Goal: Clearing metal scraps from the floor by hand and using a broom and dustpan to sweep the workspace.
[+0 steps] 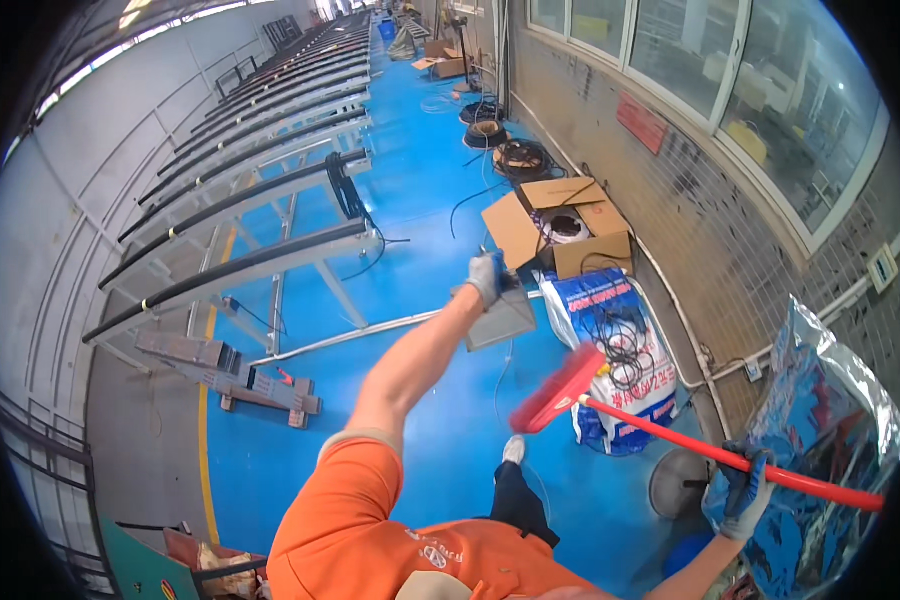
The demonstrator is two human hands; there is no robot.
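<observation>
My left hand [484, 280], in a grey and dark blue work glove, is stretched forward and closed on the top of a grey dustpan [502, 320]. The pan hangs above the blue floor, beside an opened cardboard box [590, 256]. My right hand [748, 496], gloved the same way, grips the red handle of a broom [660, 432] at the lower right. Its red bristle head [558, 390] points forward and left, in front of a blue and white plastic sack [625, 375] with black cable lying on it. Whether the bristles touch anything, I cannot tell.
A long row of metal racks [260, 265] runs off to the left. Coils of black cable [520, 157] lie along the right wall. Crinkled silver foil [820, 430] stands by my right arm, near a round grey lid-like object [678, 484]. Metal bars [230, 372] lie at the left.
</observation>
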